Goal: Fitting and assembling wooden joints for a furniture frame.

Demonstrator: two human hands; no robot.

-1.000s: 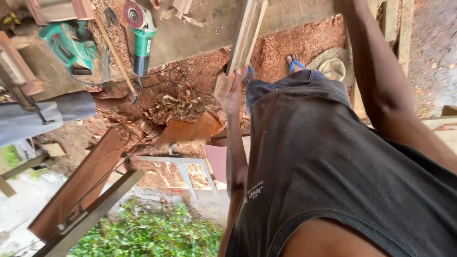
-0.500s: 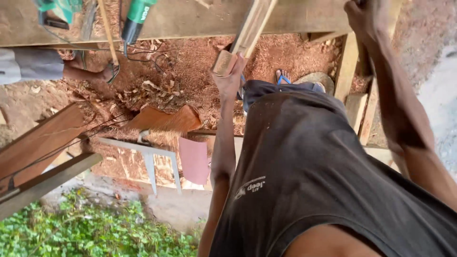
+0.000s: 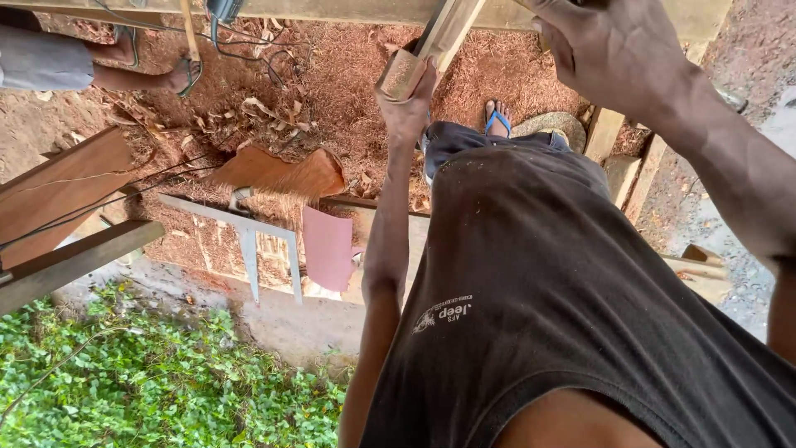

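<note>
A: What is held by the left hand (image 3: 406, 104)?

B: The cut end of a pale wooden strip (image 3: 438, 37) is clasped there, fingers wrapped around it from below. The strip runs up and away to the top edge of the view, across a long plank (image 3: 332, 10) lying along that edge.

A: And the right hand (image 3: 618, 50)?

B: It is raised near the top right, close to the camera, with the knuckles turned toward the lens. Whether anything is gripped by it cannot be told, since the fingers are cut off by the top edge.

A: What is blocked from sight?

B: Much of the lower right is filled by a dark sleeveless shirt (image 3: 564, 315). The ground directly below is hidden by it, and only a foot in a blue sandal (image 3: 497, 116) is seen past the trouser leg.

A: What else is seen around?

B: Red sawdust (image 3: 332, 91) is spread over the ground under the plank. A curled brown sheet (image 3: 278, 172) and a pinkish sheet (image 3: 327, 247) lie to the left of the forearm, beside a grey metal frame (image 3: 249, 236). Dark boards (image 3: 66, 191) are leaned at the far left, with thin cables (image 3: 157, 178) trailing across them. Green ground plants (image 3: 157, 373) are found at the lower left. Another person's foot (image 3: 178, 75) is visible at the upper left, well apart from the strip.
</note>
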